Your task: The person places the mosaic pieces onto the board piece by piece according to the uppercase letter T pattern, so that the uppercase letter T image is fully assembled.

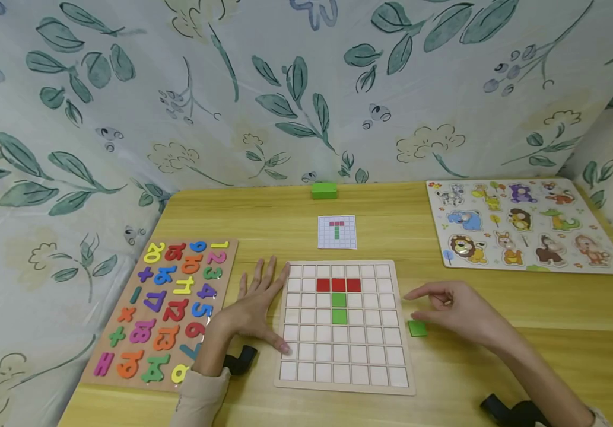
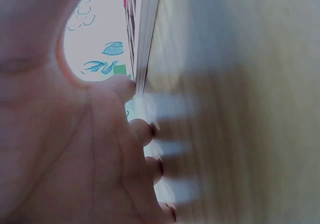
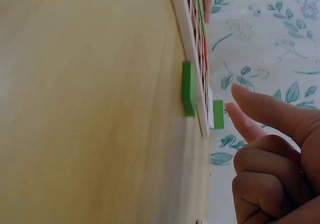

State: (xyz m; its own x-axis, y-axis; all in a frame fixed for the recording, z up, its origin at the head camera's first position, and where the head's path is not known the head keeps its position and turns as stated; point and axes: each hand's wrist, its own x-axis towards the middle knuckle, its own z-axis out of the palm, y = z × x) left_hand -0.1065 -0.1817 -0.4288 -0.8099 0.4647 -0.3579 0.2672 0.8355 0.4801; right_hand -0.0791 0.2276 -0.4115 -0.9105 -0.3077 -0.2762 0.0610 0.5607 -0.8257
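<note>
A wooden grid board (image 1: 403, 389) lies in the middle of the table, with a row of three red tiles (image 1: 323, 285) and two green tiles (image 1: 339, 316) below the middle one. My left hand (image 1: 253, 311) is spread along the board's left edge, its thumb by the lower left cells and index finger near the upper corner. Just off the right edge, a loose green tile (image 1: 417, 328) lies on the table. My right hand (image 1: 458, 314) hovers beside it, thumb and index finger apart with nothing between them. The right wrist view shows that tile (image 3: 188, 88) clear of the fingers.
Beyond the board lies a pattern card (image 1: 346, 242) showing a red and green T. A green block (image 1: 324, 191) stands at the table's back edge. A number puzzle (image 1: 140, 287) is on the left, an animal puzzle (image 1: 538, 228) at the back right.
</note>
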